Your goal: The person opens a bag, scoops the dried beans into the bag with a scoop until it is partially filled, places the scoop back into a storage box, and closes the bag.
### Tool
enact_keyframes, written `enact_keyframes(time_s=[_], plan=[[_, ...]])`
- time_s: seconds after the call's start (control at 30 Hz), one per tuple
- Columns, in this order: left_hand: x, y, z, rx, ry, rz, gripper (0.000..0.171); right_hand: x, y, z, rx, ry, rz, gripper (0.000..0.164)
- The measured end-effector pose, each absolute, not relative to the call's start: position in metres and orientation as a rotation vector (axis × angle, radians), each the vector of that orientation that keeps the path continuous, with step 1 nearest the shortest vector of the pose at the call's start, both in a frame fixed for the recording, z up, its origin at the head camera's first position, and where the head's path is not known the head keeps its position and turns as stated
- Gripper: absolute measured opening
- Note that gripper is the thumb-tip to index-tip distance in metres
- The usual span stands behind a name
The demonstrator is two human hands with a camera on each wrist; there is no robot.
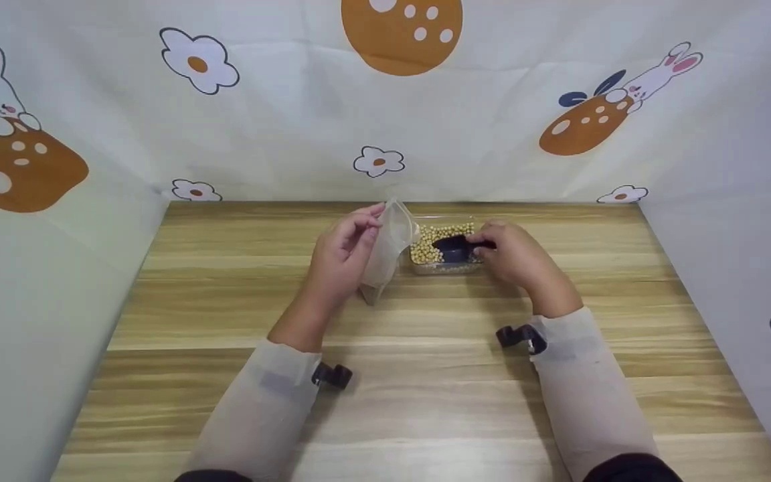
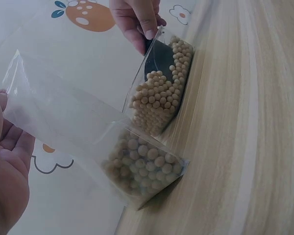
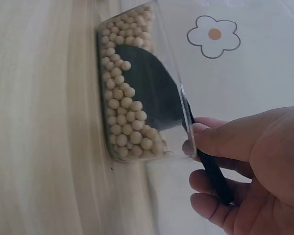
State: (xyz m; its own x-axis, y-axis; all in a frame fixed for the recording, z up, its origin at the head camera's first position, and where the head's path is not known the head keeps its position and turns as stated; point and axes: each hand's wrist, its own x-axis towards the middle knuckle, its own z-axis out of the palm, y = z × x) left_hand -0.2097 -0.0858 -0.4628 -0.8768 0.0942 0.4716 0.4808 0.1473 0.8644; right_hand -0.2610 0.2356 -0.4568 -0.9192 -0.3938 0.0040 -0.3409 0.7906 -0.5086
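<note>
A clear plastic box (image 1: 446,268) holds many small round beige beans (image 3: 130,115). In it lies a black scoop (image 3: 152,88), its blade down among the beans. My right hand (image 1: 516,258) grips the scoop's handle (image 3: 213,176) at the box's right end. To the left of the box stands a translucent bag (image 2: 63,98) with beans in its bottom (image 2: 144,164). The bag's top edge is pinched by my left hand (image 1: 345,258), which holds it upright with the mouth open. The bag's base rests on the table.
Both things stand on a wood-grain table (image 1: 412,375) near its back edge. Behind and at the sides hangs a pale cloth (image 1: 292,120) printed with flowers, rabbits and orange fruit. Black camera mounts (image 1: 332,375) sit on both wrists.
</note>
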Motion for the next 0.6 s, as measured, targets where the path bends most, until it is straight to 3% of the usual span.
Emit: enact_keyframes(time_s=[0.6], plan=[[-0.2099, -0.0849, -0.4645, -0.583, -2.103, -1.793, 0.023, -0.2626, 0.2267, -0.4665, -0.635, 2.875, -0.828, 0.031]])
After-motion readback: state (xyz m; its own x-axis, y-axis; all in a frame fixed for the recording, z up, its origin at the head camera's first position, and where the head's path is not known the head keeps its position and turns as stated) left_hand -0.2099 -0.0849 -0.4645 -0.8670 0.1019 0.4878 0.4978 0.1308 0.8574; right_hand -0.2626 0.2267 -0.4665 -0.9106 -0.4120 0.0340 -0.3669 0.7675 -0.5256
